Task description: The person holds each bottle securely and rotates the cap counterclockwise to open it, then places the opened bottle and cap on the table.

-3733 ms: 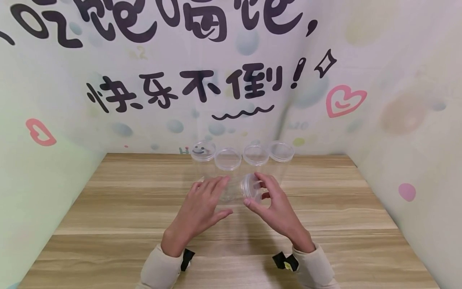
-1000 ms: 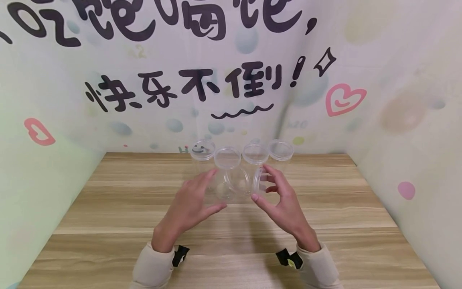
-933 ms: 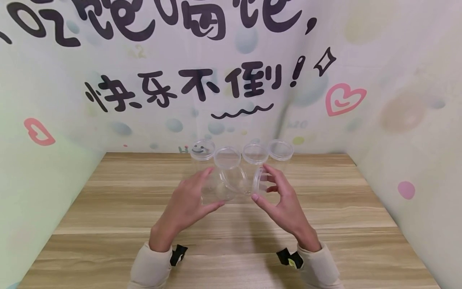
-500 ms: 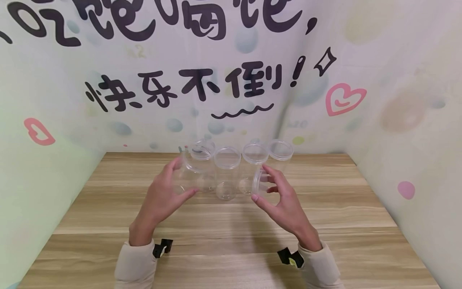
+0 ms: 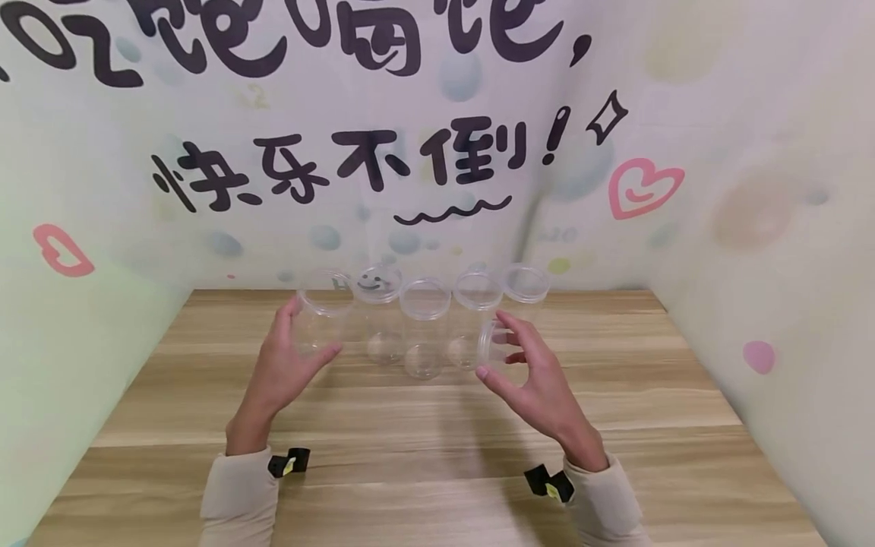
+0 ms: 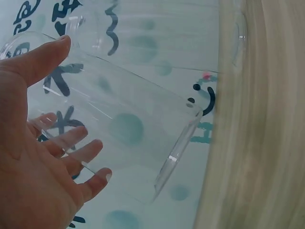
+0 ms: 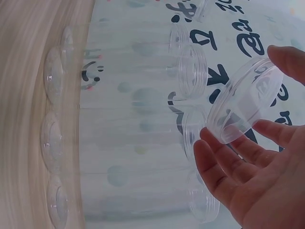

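At the left end of the row, my left hand (image 5: pixel 283 372) grips a clear plastic jar (image 5: pixel 321 327) around its side, thumb on the near side. The jar has no lid, stands roughly upright in the head view, and its base end points toward the tabletop in the left wrist view. My right hand (image 5: pixel 536 380) holds a clear round screw lid (image 5: pixel 487 346) on edge, pinched between thumb and fingers. In the right wrist view the lid (image 7: pixel 243 100) is tilted, apart from the lidded jars (image 7: pixel 193 71) behind it.
Several clear lidded jars (image 5: pixel 425 334) stand side by side at the back of the wood-grain table (image 5: pixel 410 448), close to the printed backdrop (image 5: pixel 437 243). Backdrop sheets also rise along both sides of the table.
The jar lay sideways between both hands with its lid on. Jar and lid have come apart; my left hand carried the jar left and turned it upright, while my right hand kept the lid.
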### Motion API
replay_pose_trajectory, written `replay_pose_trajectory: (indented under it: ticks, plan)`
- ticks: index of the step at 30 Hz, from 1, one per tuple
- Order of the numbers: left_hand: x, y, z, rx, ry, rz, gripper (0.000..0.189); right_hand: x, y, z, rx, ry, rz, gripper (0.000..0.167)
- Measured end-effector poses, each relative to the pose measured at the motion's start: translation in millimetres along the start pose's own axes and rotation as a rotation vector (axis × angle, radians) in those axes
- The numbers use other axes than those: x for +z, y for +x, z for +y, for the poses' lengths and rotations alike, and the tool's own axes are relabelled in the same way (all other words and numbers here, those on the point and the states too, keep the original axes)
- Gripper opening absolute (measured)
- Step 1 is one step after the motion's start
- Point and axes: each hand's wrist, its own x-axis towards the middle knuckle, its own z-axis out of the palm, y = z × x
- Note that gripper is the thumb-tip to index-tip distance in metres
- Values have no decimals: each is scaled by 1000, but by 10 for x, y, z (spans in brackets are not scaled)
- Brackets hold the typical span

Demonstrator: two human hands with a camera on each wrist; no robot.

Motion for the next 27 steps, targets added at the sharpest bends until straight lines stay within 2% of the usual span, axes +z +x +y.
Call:
replay_pose_trajectory:
  ticks: [3, 11, 17, 22, 27]
  plan:
    - [-5, 9, -83, -9, -18, 31, 90, -8, 2, 3, 14, 3, -3, 72]
    - [14, 17, -250, -113, -14, 59, 87, -35, 2, -12, 36, -7, -23, 73]
    - [3, 18, -297, -143, -21, 64, 69, -67, 0, 4, 55, -21, -54, 74]
    - [3, 16, -323, -159, -28, 77, 65, -83, 5, 44, 83, -19, -92, 73]
    - [6, 13, -354, -193, -22, 77, 68, -88, 6, 78, 99, -17, -125, 71]
